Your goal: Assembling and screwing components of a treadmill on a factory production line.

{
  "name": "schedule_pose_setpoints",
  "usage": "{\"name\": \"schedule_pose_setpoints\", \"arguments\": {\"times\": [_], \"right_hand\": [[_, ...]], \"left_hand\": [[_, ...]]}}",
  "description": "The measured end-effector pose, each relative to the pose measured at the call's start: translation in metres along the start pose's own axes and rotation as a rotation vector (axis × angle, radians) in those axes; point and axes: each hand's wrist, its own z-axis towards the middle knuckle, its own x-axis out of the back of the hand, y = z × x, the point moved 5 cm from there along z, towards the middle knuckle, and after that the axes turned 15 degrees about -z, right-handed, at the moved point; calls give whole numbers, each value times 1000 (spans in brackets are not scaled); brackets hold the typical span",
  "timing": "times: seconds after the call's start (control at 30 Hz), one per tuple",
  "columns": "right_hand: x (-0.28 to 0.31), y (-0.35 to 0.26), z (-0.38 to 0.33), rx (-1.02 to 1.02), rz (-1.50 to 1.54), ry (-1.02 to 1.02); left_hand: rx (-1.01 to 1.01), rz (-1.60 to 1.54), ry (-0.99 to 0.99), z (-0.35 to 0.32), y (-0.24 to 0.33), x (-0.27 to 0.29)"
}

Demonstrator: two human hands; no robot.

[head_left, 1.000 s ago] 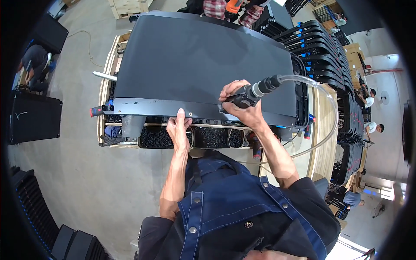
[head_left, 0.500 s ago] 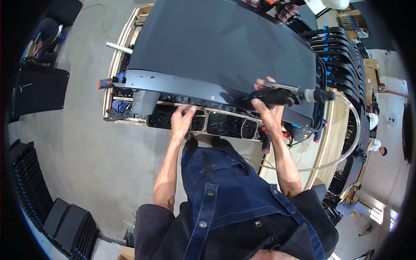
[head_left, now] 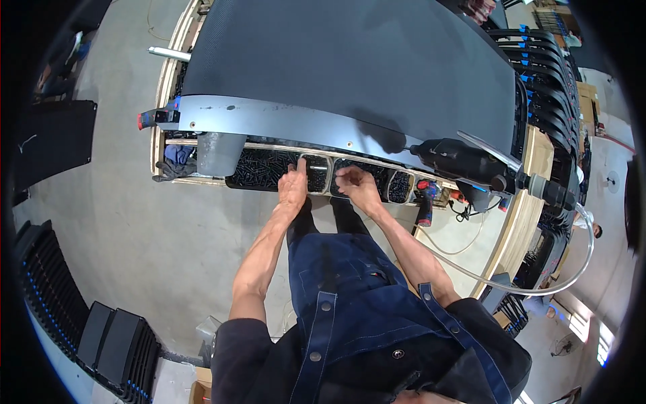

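Observation:
My left hand (head_left: pixel 293 187) reaches over a long tray of black screws (head_left: pixel 258 170), its index finger stretched out beside a clear-walled bin (head_left: pixel 317 176). Just to its right, my right hand (head_left: pixel 360 188) is over another tray of small black parts (head_left: pixel 379 176), its fingers curled together. Anything between those fingertips is too small to make out. An air-powered driver (head_left: pixel 464 160), black with a metal lever, lies on the right end of the large dark panel (head_left: pixel 350 60); neither hand touches it. A clear hose (head_left: pixel 525 291) loops down from its end.
A grey cup (head_left: pixel 219 155) hangs at the panel's front left, near a red-and-black power tool (head_left: pixel 158 119). Another cordless driver (head_left: pixel 426 202) hangs right of the trays. Black frames (head_left: pixel 545 81) stand stacked at right. A metal rod (head_left: pixel 168 53) juts out left.
My right hand has let go of the driver, which now lies on the panel, and moved left to the trays. My left hand has shifted slightly right. The view has moved a little.

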Motion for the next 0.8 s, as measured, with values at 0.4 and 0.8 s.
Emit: {"name": "schedule_pose_setpoints", "arguments": {"times": [0.4,0.8], "right_hand": [[-26,-45,-21,251,-312,-66],[60,-125,-106,600,-466,-111]], "left_hand": [[109,-809,-63,-77,39,45],[21,-1404,-168,-92,153,34]]}}
